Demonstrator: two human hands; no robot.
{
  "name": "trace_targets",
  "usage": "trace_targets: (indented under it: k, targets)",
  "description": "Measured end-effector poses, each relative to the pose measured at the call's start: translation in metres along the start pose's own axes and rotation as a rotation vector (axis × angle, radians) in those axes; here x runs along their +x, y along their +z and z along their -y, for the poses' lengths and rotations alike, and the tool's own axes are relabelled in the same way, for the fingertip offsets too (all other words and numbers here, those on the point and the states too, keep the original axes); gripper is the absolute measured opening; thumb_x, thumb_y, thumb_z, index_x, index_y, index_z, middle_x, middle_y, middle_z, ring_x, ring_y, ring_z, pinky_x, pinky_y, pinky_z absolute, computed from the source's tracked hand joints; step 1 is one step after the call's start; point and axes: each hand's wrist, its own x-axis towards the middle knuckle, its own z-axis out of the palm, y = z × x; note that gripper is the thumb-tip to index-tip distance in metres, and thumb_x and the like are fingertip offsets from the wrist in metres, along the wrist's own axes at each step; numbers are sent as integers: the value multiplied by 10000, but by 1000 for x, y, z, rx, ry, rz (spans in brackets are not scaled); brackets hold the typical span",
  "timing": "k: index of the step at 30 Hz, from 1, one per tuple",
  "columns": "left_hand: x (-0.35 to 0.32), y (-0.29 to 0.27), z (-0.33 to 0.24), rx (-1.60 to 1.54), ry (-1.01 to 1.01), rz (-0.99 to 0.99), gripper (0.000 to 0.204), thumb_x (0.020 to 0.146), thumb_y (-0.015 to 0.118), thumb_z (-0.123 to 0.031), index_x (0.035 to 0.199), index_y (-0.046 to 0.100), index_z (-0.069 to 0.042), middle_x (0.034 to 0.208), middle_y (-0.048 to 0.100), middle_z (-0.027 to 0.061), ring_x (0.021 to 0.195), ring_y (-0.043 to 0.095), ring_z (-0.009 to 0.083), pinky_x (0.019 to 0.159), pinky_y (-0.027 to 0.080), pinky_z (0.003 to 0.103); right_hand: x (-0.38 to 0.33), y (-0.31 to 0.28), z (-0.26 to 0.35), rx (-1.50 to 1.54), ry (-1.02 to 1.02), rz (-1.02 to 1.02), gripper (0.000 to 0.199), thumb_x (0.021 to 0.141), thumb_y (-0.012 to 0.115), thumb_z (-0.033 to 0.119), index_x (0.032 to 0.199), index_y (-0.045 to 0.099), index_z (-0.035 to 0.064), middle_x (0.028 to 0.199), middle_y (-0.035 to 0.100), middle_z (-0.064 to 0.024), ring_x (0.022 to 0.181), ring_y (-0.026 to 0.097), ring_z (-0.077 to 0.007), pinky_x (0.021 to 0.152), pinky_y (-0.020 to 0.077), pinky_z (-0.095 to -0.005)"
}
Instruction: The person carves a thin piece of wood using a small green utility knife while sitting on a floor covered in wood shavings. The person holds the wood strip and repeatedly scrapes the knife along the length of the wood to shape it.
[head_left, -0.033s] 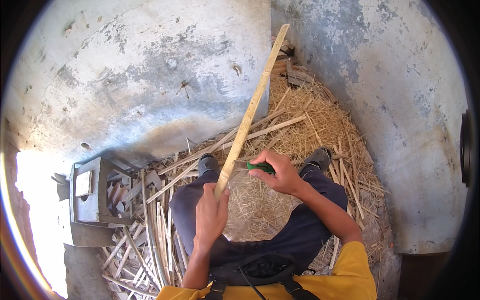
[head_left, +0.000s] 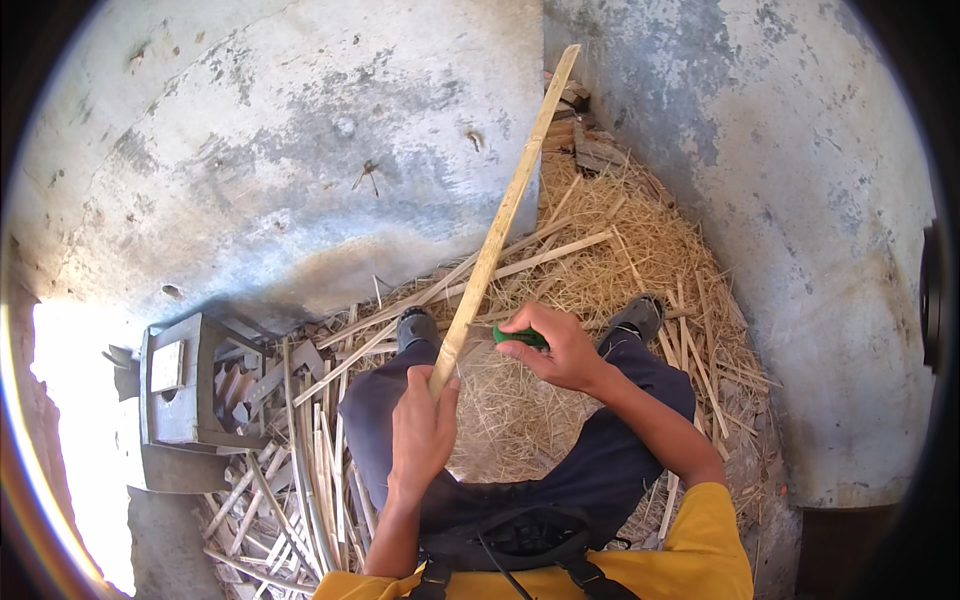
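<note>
My left hand (head_left: 422,428) is closed round the lower end of a long, flat bamboo strip (head_left: 505,213). The pale yellow strip slants up and away to the right, its far end in front of the wall corner. Just right of its lower part, my right hand (head_left: 562,350) is closed on a green-handled knife (head_left: 520,337). A thin, greyish blade seems to point from the handle toward the strip's edge; whether they touch I cannot tell. Most of the handle is hidden by my fingers.
Straw-like shavings (head_left: 640,225) heap up in the corner between two worn walls (head_left: 330,130). Several loose strips (head_left: 320,470) lie on the floor to the left. A grey box-like frame (head_left: 195,395) stands at the left wall. My shoes (head_left: 640,315) rest among the shavings.
The far end of the bamboo strip has shifted very slightly upward and to the right. Both hands keep their grip in nearly the same place.
</note>
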Motion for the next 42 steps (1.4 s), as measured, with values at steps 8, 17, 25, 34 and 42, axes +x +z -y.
trace_targets:
  k: [8, 17, 25, 34, 42]
  targets:
    - [1, -2, -4, -20, 8, 62, 205, 1086, 607, -184, 1096, 508, -5, 745, 639, 276, 723, 636, 515, 637, 445, 587, -4, 14, 8, -17, -123, 21, 189, 937, 825, 208, 978, 722, 54, 856, 690, -98, 725, 701, -289, 622, 533, -387]
    - [-1, 6, 2, -19, 74, 39, 165, 1094, 587, -153, 1113, 501, -14, 746, 621, 280, 720, 608, 532, 617, 416, 611, -6, 26, 13, -98, -177, -45, 151, 901, 844, 97, 939, 707, 44, 851, 689, -106, 598, 644, -222, 519, 477, -345]
    - [-7, 8, 7, -28, 89, 65, 153, 1105, 561, -147, 1101, 498, -8, 734, 591, 293, 736, 582, 545, 630, 391, 613, -10, 32, 12, -207, -194, -57, 152, 882, 848, 103, 991, 747, 71, 827, 669, -82, 604, 651, -229, 512, 480, -353]
    - [-7, 5, 10, -56, 44, 124, 139, 1103, 555, -128, 1080, 486, -9, 721, 569, 291, 721, 563, 547, 625, 378, 613, -12, 35, 12, -328, -225, -91, 169, 871, 864, 143, 990, 755, 94, 819, 668, -59, 570, 637, -218, 480, 463, -354]
    - [-8, 5, 16, 12, 102, 85, 139, 1098, 566, -120, 1077, 488, -6, 721, 583, 276, 702, 581, 530, 601, 404, 601, -12, 36, 12, -383, -241, -95, 184, 872, 865, 179, 999, 756, 102, 801, 649, -52, 546, 620, -214, 469, 448, -356]
